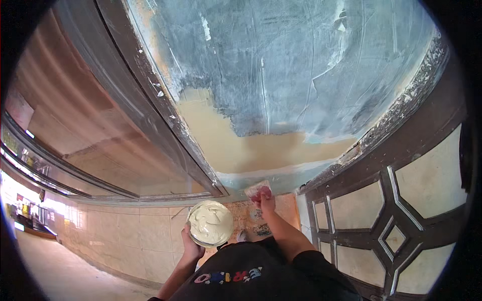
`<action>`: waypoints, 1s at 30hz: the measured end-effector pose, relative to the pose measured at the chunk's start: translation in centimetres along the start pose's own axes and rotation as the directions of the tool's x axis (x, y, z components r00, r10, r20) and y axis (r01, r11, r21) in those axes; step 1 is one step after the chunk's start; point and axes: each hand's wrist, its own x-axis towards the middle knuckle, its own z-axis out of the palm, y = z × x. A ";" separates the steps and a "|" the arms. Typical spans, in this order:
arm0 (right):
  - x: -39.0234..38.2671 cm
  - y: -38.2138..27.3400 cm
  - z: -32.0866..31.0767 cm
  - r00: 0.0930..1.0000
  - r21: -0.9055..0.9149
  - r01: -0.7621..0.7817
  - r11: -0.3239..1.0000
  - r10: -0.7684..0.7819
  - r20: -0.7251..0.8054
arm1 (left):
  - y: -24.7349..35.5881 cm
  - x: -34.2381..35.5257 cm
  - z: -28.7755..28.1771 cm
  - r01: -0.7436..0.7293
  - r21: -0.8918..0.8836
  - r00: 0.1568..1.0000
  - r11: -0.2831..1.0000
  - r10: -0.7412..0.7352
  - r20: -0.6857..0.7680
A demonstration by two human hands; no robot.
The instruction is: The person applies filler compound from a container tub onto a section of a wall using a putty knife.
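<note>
**Low band coated, most of the wall bare**

The tub [217, 246] of cream paste [212, 220] sat in the left hand [191, 244], fingers curled around its side. The right hand [266, 202] gripped a pink-and-white spreader [256, 190] near the wall's foot; whether it touched the wall was unclear. A beige coat [211, 133] ran low across the wall and climbed at left. Scuffed blue-grey surface [286, 65] above looked yet to be covered. Brown wooden framing [143, 108] flanked it at left, a panelled door [384, 205] at right; pale tiles [125, 228] lined the room.
</note>
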 end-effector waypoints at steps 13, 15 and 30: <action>-3.7 -11.4 10.2 0.754 -0.569 0.641 0.516 -0.561 0.341 | 0.1 1.1 1.0 0.021 -0.060 1.000 0.998 -0.020 0.009; -2.6 -12.3 8.6 0.713 -0.559 0.669 0.489 -0.633 0.301 | -0.6 1.3 0.8 0.009 -0.005 0.998 1.000 -0.009 0.064; -3.8 -13.7 -4.6 0.832 -0.473 0.490 0.732 -0.555 0.003 | -5.9 0.0 6.5 0.053 0.029 0.999 0.998 -0.054 0.004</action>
